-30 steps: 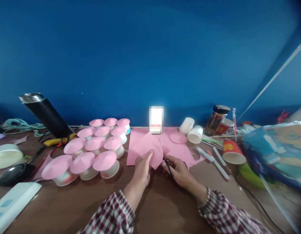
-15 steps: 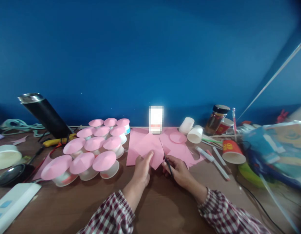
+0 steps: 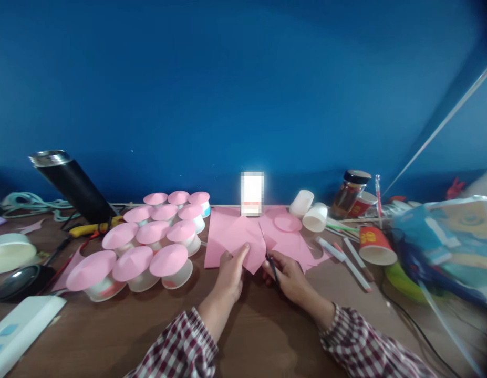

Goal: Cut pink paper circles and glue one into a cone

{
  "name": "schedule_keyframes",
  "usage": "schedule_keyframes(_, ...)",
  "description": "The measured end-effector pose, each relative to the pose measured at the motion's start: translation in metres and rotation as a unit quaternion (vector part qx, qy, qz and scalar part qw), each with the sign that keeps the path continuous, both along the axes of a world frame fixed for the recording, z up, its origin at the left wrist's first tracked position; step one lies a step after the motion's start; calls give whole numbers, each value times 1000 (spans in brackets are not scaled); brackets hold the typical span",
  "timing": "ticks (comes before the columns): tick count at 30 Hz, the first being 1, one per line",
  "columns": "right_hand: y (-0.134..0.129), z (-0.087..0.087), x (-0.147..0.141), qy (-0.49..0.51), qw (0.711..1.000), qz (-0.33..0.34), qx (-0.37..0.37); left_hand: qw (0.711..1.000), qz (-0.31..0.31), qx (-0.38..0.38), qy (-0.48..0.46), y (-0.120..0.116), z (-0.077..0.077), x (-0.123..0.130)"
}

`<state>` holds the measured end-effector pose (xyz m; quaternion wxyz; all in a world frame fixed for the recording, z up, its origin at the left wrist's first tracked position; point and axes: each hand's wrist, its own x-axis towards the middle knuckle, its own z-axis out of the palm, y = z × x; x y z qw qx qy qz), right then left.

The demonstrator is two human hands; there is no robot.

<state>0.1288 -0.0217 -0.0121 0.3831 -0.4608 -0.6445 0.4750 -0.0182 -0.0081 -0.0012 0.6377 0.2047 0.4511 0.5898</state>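
Note:
My left hand pinches a sheet of pink paper near its lower edge, thumb on top. Closed round the handles of dark scissors is my right hand, just right of that sheet. The blades point away from me along the sheet's right side. More pink paper lies flat beneath, and a pink disc rests on it at the right. To the left stand several paper cups, each topped by a shallow pink cone.
A lit phone leans at the blue wall. White cups, markers, a red cup and a jar are at the right. A black flask and a white power strip lie left.
Both hands keep almost the same place. The held pink sheet has shifted very slightly to the right at the scissors.

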Motion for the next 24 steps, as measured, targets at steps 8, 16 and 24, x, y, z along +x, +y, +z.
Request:
schedule_keyframes(8,0,1,0,-11,1000,-7,1,1000,11,-25,8,-1,2,0)
schedule_keyframes(16,-1,2,0,-13,1000,-9,-3,1000,-3,-9,6,-1,4,0)
schedule_keyframes(24,-1,2,0,-17,1000,-13,1,1000,5,-14,18,1,1,0)
